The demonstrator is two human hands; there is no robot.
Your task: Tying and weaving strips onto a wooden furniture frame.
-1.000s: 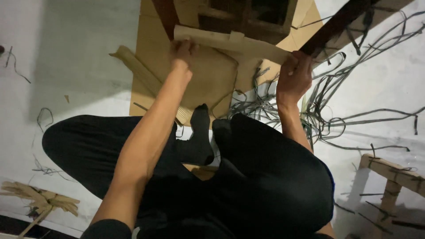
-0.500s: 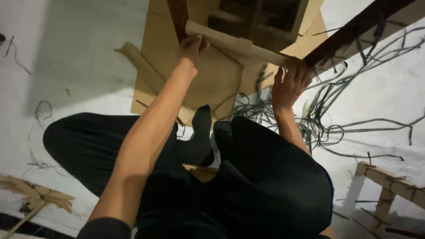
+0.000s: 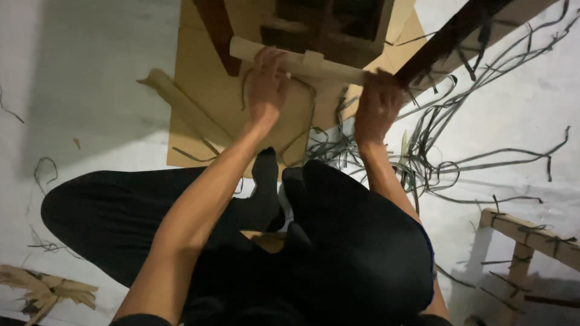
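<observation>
gripping a pale wooden bar [image 3: 314, 63], both hands close around it: the left hand [image 3: 267, 84] has its fingers [image 3: 272, 60] curled over the bar near its left end, and the right hand [image 3: 376, 102] wraps the bar's right end where it meets a dark slanted leg [image 3: 459, 36]. both grips look shut tight on the wood, with no gap showing. the step in hand looks like steadying or fitting this bar on the wooden frame [image 3: 329, 24] just beyond the fingertips; the next move probably calls for firm, even pressure from both hands so the bar stays level. under the hands lies flat cardboard [image 3: 199, 78]. to the right of the right fingers a tangle of dark strips [image 3: 435, 133] spreads over the pale floor [image 3: 90, 72]. nearer the body, crossed legs [image 3: 272, 241] in black. well off to the right, another wooden piece [image 3: 531, 235].
</observation>
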